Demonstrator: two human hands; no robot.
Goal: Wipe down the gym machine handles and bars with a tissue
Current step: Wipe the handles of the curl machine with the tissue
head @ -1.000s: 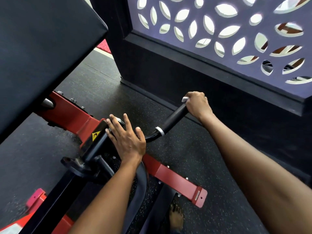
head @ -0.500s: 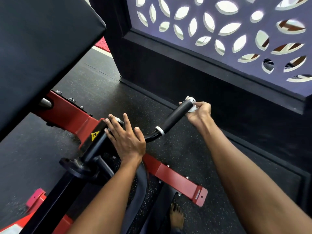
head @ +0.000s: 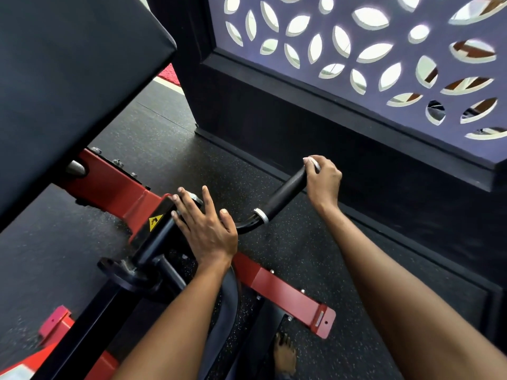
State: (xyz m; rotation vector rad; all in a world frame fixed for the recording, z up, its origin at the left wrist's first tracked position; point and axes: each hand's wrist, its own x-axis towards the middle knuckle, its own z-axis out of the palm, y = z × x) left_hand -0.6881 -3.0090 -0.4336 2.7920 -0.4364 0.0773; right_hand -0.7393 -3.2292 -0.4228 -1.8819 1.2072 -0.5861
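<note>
Right of centre, the black foam handle (head: 285, 194) has its outer tip wrapped by the right hand (head: 323, 179), fingers curled round it with a scrap of white tissue (head: 311, 161) peeking out on top (most of it hidden in the fist). The left hand (head: 204, 229) lies flat, fingers spread, on the black bar (head: 153, 239) of the red frame (head: 285, 294) mid-frame, bracing. Looks like the tip is being wiped; next the grip likely needs to slide down toward the silver collar (head: 261, 215)
</note>
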